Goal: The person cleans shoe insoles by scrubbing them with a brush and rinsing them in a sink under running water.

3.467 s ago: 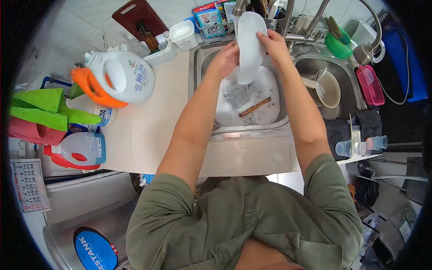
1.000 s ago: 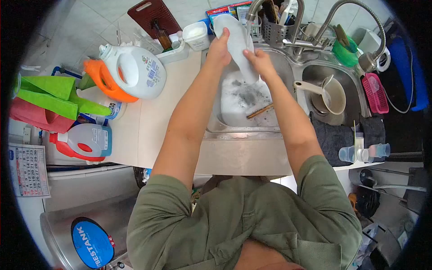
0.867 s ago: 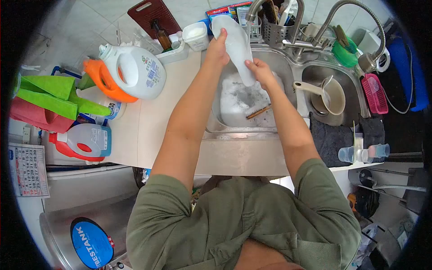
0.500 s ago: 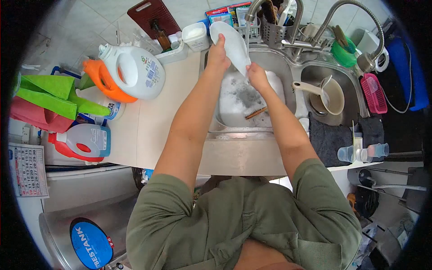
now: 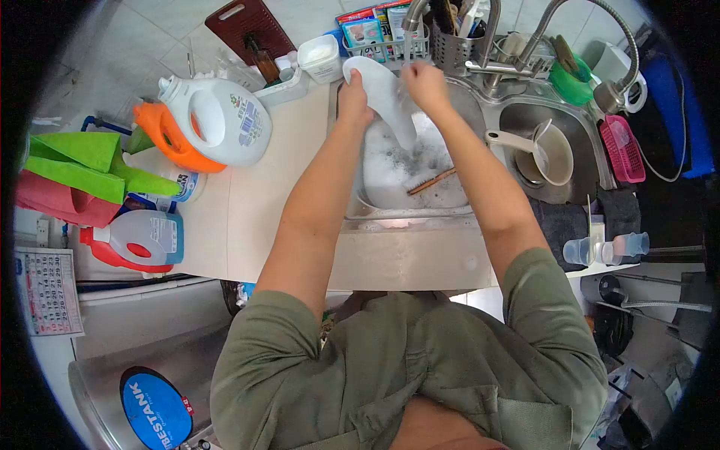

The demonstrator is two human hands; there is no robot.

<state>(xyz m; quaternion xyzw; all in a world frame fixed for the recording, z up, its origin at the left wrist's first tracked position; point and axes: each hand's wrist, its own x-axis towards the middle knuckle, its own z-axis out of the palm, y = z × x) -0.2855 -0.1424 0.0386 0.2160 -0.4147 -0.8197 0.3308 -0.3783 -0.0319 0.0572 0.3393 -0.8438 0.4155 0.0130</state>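
A long white insole-shaped piece [image 5: 380, 94] hangs tilted over the left sink basin, gripped near its upper end by my left hand [image 5: 354, 99]. My right hand [image 5: 425, 86] is closed at the faucet's water stream, just right of the white piece; its fingertips are blurred, and what they hold, if anything, cannot be made out. Below both hands, grey-white suds [image 5: 390, 180] fill the basin. A brush with a wooden back [image 5: 433, 181] lies in the foam, bristles to the upper left.
The right basin [image 5: 517, 120] holds a cream pan [image 5: 557, 154] with a spoon. Big detergent jugs [image 5: 232, 124] stand on the left counter. Behind the sink are the faucet [image 5: 491, 67], a flexible spout and a wire rack of packets. A pink basket [image 5: 621, 150] sits at the right.
My right hand has left the lower end of the white piece and moved up to the faucet stream. The lower end now hangs free. My left hand keeps its grip.
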